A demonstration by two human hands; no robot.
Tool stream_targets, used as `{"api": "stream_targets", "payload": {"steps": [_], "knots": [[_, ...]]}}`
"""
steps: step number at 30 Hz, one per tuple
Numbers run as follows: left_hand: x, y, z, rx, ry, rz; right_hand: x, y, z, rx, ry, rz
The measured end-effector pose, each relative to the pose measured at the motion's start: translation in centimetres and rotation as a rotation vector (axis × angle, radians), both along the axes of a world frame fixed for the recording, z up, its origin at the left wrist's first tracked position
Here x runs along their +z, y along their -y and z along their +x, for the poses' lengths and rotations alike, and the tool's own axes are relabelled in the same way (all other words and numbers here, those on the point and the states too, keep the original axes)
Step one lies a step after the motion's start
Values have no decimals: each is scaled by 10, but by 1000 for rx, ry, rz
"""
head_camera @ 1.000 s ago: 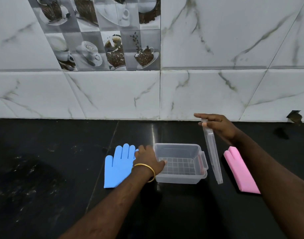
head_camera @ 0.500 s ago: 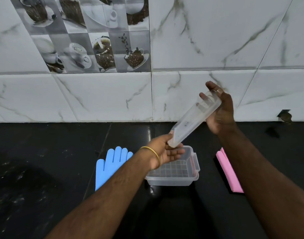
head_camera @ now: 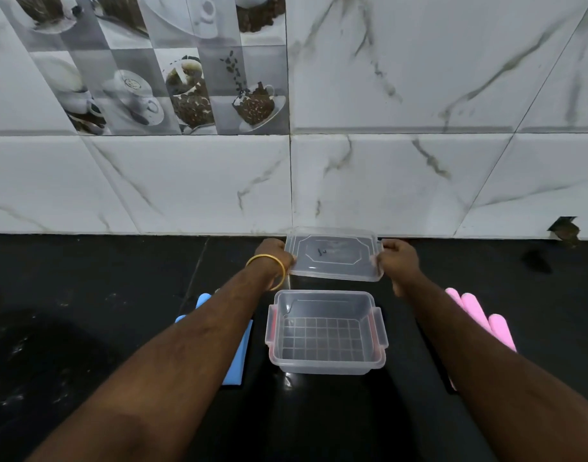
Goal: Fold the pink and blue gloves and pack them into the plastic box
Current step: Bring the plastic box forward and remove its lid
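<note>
Both hands hold the clear lid (head_camera: 334, 254) flat, beyond the box (head_camera: 326, 331) and close to the foot of the tiled wall (head_camera: 419, 181); whether the lid touches the black surface (head_camera: 69, 295) cannot be told. The left hand (head_camera: 275, 256), with a gold bangle (head_camera: 268, 265) at the wrist, has its grip pinched on the lid's left edge, and the right hand (head_camera: 396, 260) has its grip pinched on the right edge. The box stands open and empty on the surface between the two forearms, a grid pattern showing on its floor. The blue glove (head_camera: 237, 358) lies flat on the surface just left of the box, largely hidden under the left forearm. The pink glove (head_camera: 479, 316) lies right of the box, partly hidden behind the right forearm, fingers pointing away toward the wall.
</note>
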State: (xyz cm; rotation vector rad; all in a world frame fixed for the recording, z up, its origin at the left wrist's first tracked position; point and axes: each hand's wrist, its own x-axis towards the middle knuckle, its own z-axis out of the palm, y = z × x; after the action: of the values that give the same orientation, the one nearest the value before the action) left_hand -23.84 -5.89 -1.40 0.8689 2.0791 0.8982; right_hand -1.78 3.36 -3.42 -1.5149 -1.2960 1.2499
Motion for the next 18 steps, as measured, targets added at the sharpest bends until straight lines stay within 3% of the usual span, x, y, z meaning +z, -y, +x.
{"api": "stream_targets", "payload": {"steps": [5, 18], "knots": [[-17, -10, -15, -86, -191, -134, -30, -10, -9, 75, 103, -71], [-51, -12, -23, -146, -118, -270, -64, -15, -21, 181, 265, -106]]}}
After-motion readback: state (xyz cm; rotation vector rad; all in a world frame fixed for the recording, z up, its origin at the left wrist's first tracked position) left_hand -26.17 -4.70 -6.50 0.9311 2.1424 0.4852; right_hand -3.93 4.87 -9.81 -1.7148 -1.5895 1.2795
